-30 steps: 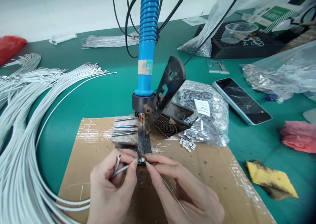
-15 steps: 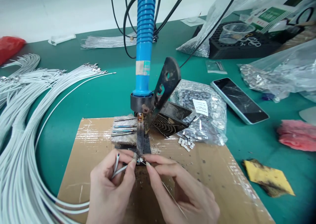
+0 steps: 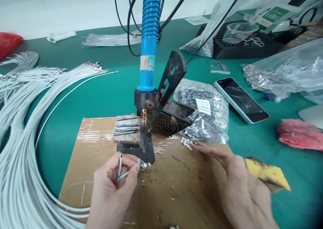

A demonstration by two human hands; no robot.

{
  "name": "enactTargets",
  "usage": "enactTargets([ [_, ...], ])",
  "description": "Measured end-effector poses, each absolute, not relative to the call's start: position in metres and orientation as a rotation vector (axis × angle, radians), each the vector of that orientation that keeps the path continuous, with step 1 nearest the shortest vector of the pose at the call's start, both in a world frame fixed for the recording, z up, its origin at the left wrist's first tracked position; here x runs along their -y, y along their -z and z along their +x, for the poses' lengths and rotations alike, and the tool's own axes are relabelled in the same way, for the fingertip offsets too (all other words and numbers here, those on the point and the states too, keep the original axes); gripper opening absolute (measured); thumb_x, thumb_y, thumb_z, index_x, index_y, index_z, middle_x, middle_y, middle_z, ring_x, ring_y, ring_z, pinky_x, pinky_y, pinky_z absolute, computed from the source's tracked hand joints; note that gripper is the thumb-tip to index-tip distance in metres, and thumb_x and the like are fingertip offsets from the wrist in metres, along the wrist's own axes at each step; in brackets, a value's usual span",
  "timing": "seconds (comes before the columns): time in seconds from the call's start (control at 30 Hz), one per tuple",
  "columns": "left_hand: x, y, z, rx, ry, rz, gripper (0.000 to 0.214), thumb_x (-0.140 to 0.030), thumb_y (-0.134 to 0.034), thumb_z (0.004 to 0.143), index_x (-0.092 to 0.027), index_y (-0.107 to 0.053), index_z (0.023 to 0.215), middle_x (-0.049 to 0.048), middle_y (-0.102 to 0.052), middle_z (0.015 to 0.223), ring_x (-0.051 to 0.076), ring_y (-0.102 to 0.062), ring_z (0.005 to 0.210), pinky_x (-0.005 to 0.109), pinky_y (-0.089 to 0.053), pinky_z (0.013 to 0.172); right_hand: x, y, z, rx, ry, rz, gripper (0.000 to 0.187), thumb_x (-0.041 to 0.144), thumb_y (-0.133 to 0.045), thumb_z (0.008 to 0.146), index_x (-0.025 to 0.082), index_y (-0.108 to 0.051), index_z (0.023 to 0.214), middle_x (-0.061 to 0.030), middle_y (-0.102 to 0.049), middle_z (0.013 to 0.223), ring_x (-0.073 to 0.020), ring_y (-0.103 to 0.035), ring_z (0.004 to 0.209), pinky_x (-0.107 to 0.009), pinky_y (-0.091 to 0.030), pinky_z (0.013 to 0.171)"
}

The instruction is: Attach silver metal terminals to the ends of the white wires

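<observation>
Green tabletop (image 3: 113,98) (white wall (image 3: 63,7) behind).

White cable (image 3: 119,167) — ribbed blue handle (image 3: 149,37)

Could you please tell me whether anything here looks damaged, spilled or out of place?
The yellow pad partly behind the right hand is blotched black, as if scorched or soiled. Dark specks litter the cardboard near the soldering iron, and small white pieces lie loose outside the plastic bag, perhaps spilled.

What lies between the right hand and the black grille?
Head view: a cluster of small white pieces lies between the right hand and the black grille.
</observation>
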State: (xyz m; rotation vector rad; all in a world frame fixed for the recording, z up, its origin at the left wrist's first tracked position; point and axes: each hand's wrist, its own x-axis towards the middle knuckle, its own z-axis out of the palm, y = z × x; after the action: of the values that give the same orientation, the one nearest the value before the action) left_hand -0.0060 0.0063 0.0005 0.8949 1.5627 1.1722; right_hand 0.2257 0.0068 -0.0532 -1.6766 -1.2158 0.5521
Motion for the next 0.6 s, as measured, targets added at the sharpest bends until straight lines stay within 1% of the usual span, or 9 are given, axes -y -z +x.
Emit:
enactTargets([
  [0.03, -0.005, 0.000, -0.006, -1.559, -1.167, 0.898, 0.013, -0.016, -0.079, 0.074, -0.020, -0.071, 0.064, 0.0018, -0.075, 0.078, 0.013, -0.068, 0.068, 0.017, -0.053, 0.060, -0.005, 0.055, 0.226, 1.298, -0.512, -1.736, 0.052, 0.053, -0.037, 0.108, 0.026, -0.081, 0.101, -0.0060, -0.083, 0.110, -0.0307, -0.073, 0.114, -0.049, -0.050, 0.108],
  [0.07, -0.005, 0.000, -0.006, -1.555, -1.164, 0.902, 0.013, -0.016, -0.079, 0.074, -0.020, -0.071, 0.064, 0.0018, -0.075, 0.077, 0.013, -0.068, 0.068, 0.017, -0.053, 0.061, -0.003, 0.056, 0.225, 1.353, -0.502, -1.754, 0.050, 0.053, -0.038, 0.108, 0.027, -0.080, 0.103, -0.0045, -0.083, 0.111, -0.0309, -0.073, 0.115, -0.048, -0.050, 0.106],
  [0.13, -0.003, 0.002, -0.009, -1.552, -1.164, 0.904, 0.014, -0.017, -0.078, 0.076, -0.020, -0.071, 0.064, 0.0021, -0.075, 0.077, 0.013, -0.068, 0.070, 0.017, -0.054, 0.063, 0.001, 0.055, 0.223, 1.421, -0.520, -1.744, 0.048, 0.050, -0.038, 0.108, 0.028, -0.081, 0.103, -0.0032, -0.084, 0.109, -0.0294, -0.075, 0.111, -0.043, -0.055, 0.099],
  [0.2, -0.003, 0.005, -0.014, -1.546, -1.141, 0.911, 0.014, -0.018, -0.079, 0.077, -0.020, -0.072, 0.065, 0.0028, -0.076, 0.079, 0.013, -0.069, 0.071, 0.017, -0.054, 0.065, 0.004, 0.051, 0.222, 1.439, -0.509, -1.780, 0.052, 0.047, -0.035, 0.108, 0.027, -0.082, 0.101, -0.0047, -0.085, 0.105, -0.0288, -0.078, 0.106, -0.041, -0.058, 0.094],
  [0.3, -0.002, 0.012, -0.023, -1.478, -1.032, 0.961, 0.014, -0.020, -0.080, 0.080, -0.020, -0.073, 0.068, 0.0044, -0.077, 0.084, 0.015, -0.071, 0.076, 0.018, -0.055, 0.067, 0.006, 0.046, 0.221, 1.372, -0.510, -1.903, 0.057, 0.048, -0.032, 0.108, 0.024, -0.083, 0.096, -0.0078, -0.085, 0.099, -0.0309, -0.078, 0.102, -0.043, -0.059, 0.092],
  [0.37, 0.001, 0.017, -0.027, -1.432, -0.966, 0.978, 0.015, -0.024, -0.079, 0.083, -0.020, -0.074, 0.070, 0.0049, -0.077, 0.085, 0.015, -0.070, 0.075, 0.018, -0.053, 0.066, 0.005, 0.048, 0.223, 1.318, -0.497, -1.925, 0.053, 0.050, -0.039, 0.106, 0.023, -0.083, 0.092, -0.0089, -0.085, 0.093, -0.0312, -0.079, 0.095, -0.043, -0.060, 0.089],
  [0.43, 0.006, 0.020, -0.025, -1.449, -0.962, 0.949, 0.018, -0.028, -0.079, 0.085, -0.020, -0.074, 0.070, 0.0042, -0.077, 0.085, 0.013, -0.066, 0.070, 0.017, -0.050, 0.063, 0.004, 0.051, 0.226, 1.306, -0.486, -1.894, 0.045, 0.050, -0.050, 0.102, 0.022, -0.082, 0.089, -0.0090, -0.084, 0.091, -0.0291, -0.078, 0.086, -0.039, -0.059, 0.083],
  [0.53, 0.016, 0.022, -0.017, -1.477, -0.955, 0.873, 0.021, -0.034, -0.082, 0.082, -0.020, -0.072, 0.069, 0.0023, -0.076, 0.081, 0.013, -0.063, 0.068, 0.016, -0.047, 0.062, 0.001, 0.057, 0.229, 1.367, -0.474, -1.827, 0.029, 0.044, -0.063, 0.096, 0.022, -0.080, 0.088, -0.0067, -0.081, 0.087, -0.0240, -0.074, 0.077, -0.033, -0.058, 0.072],
  [0.6, 0.023, 0.024, -0.014, -1.457, -0.879, 0.838, 0.023, -0.037, -0.083, 0.081, -0.021, -0.072, 0.069, 0.0016, -0.075, 0.079, 0.013, -0.062, 0.067, 0.016, -0.046, 0.060, -0.001, 0.057, 0.230, 1.435, -0.482, -1.800, 0.023, 0.040, -0.065, 0.094, 0.022, -0.079, 0.087, -0.0052, -0.079, 0.084, -0.0214, -0.072, 0.073, -0.030, -0.056, 0.065],
])
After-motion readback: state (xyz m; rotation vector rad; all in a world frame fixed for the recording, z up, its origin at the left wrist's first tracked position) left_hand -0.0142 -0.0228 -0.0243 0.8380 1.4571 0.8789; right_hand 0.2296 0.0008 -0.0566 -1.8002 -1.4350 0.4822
